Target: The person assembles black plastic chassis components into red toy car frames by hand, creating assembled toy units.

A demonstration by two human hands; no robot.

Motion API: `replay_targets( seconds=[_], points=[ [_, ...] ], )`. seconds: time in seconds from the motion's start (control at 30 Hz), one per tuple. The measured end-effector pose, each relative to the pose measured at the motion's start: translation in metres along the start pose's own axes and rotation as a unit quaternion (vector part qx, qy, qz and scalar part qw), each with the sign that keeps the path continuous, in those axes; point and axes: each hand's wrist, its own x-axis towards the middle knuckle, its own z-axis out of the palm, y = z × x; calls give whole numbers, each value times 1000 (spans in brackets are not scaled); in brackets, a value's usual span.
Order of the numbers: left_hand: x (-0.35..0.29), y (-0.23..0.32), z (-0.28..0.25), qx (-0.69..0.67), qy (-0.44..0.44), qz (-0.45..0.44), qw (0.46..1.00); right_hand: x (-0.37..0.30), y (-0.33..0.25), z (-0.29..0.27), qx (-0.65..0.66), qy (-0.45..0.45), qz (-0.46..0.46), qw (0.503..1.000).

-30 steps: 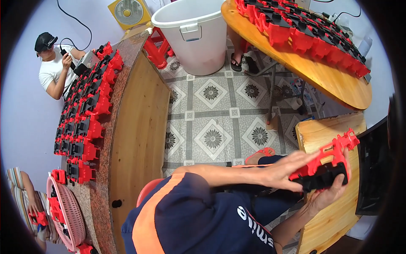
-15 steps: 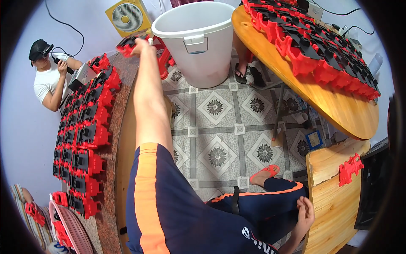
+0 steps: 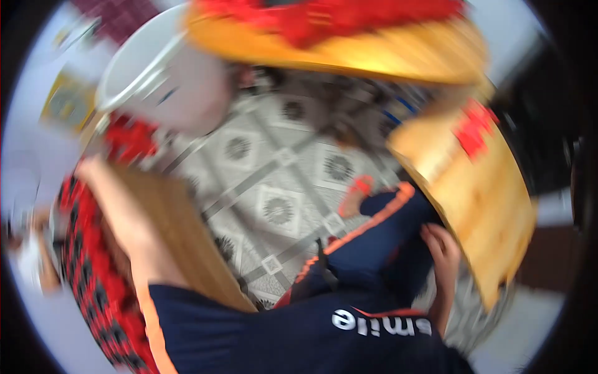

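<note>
My left arm stretches out to the far left. My left hand (image 3: 91, 168) is smeared by motion at the far end of a mass of red-and-black plastic parts (image 3: 93, 274), which stand packed along the left-hand surface. Blur hides its fingers and whether a part is in them. My right hand (image 3: 443, 246) hangs beside my right leg, close to the edge of a wooden board (image 3: 479, 206). Its fingers are loosely bent and apart, with nothing visible in them. A single red plastic piece (image 3: 474, 129) lies on that board.
A large white bin (image 3: 180, 87) stands on the patterned floor (image 3: 277, 209). Beside it is a blurred red object (image 3: 129, 138). A round-edged wooden table (image 3: 349, 53) bears more red parts. Behind the bin is a yellow fan (image 3: 68, 100). Another person (image 3: 34, 255) is at the far left.
The view has swung, so the bin and tables sit further left. My left hand, earlier holding a red-and-black part near the bin, is now at the packed parts. The right hand stays by my leg.
</note>
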Motion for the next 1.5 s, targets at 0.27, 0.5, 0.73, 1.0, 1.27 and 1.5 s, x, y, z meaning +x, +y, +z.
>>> replay_targets(
  seconds=[0.27,0.5,0.73,1.0,1.27,1.5],
  points=[
    [-649,-93,44,-214,-522,113,818,145,8,-77,-286,389,-278,831],
    [-902,-119,-17,11,-902,-61,427,200,26,-82,-279,252,-309,874],
    [-914,-127,-53,16,-875,-378,302,160,-25,-170,-103,12,-151,983],
    [-884,-130,-82,60,-837,-466,282,349,49,-280,-543,353,-193,737],
    [-854,-120,-83,-18,-824,-499,267,123,60,-186,-581,332,-360,650],
    [-855,-122,-99,40,-794,-527,302,72,43,-201,-549,289,-288,730]
  ],
)
